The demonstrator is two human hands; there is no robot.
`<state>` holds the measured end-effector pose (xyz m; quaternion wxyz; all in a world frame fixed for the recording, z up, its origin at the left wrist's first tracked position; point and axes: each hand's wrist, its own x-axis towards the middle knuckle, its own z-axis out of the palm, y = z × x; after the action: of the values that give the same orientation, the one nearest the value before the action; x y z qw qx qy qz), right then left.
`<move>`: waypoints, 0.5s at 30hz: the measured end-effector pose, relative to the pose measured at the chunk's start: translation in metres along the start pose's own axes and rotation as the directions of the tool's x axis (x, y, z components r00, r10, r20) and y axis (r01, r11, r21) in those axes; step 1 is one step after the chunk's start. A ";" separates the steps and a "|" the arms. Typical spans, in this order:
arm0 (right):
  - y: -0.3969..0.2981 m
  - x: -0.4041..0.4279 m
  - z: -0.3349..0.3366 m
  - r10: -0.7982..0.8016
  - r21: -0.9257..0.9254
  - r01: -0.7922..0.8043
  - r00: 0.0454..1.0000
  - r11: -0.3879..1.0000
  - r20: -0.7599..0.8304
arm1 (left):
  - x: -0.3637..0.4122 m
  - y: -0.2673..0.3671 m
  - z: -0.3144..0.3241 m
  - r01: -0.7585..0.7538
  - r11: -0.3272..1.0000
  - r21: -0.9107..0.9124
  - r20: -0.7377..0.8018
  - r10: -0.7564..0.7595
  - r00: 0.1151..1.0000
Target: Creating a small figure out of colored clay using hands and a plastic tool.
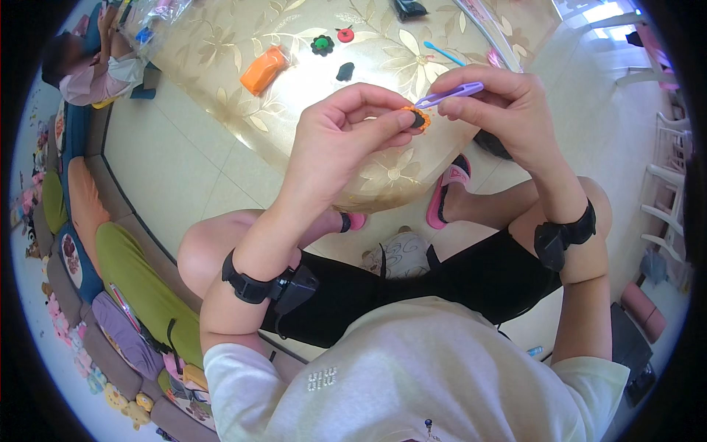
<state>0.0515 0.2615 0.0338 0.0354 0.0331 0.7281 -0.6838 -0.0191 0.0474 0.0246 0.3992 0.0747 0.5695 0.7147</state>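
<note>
My left hand (353,130) pinches a small black disc edged with orange beads or clay balls (421,119) between thumb and fingers, above the near part of the table. In my right hand (497,105) are purple plastic tweezers (450,95), their tips touching or close to the orange rim. Beyond my hands a black clay lump (346,71) lies on the patterned table cover (221,61). Near it are a black flower-like piece with a green centre (322,45), a small red figure (345,35), an orange clay block in wrapping (263,70) and a blue stick tool (442,52).
A black packet (410,9) lies at the table's far side. Clear plastic packaging (160,16) covers the far left corner. Another person (91,72) sits at the upper left. A cushioned sofa (132,265) runs along the left; white chairs (663,199) stand at right.
</note>
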 end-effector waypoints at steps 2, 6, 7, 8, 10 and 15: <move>0.000 0.000 0.000 -0.008 -0.006 0.008 1.000 1.000 -0.001 | 0.000 -0.001 0.000 -0.007 1.000 0.001 0.002 0.007 1.000; 0.002 0.000 0.001 -0.039 -0.040 0.039 0.999 0.998 -0.011 | 0.001 -0.002 0.000 -0.015 1.000 0.013 0.002 0.015 1.000; 0.001 0.000 0.001 -0.039 -0.039 0.038 0.999 0.999 -0.011 | 0.001 -0.002 0.000 -0.014 1.000 0.013 0.001 0.014 1.000; 0.001 0.000 0.002 -0.029 -0.050 0.028 1.000 0.998 -0.012 | 0.001 -0.002 0.000 -0.015 1.000 0.013 0.002 0.015 1.000; 0.001 0.000 0.002 -0.018 -0.060 0.018 1.000 0.998 -0.013 | 0.001 -0.003 0.001 -0.016 1.000 0.013 0.003 0.016 1.000; 0.004 0.000 0.002 -0.050 -0.087 0.047 0.998 0.995 -0.030 | 0.001 -0.002 0.001 -0.023 1.000 0.014 -0.002 0.023 1.000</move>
<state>0.0517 0.2602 0.0292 0.0087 0.0248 0.7581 -0.6516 -0.0179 0.0493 0.0226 0.3900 0.0832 0.5738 0.7154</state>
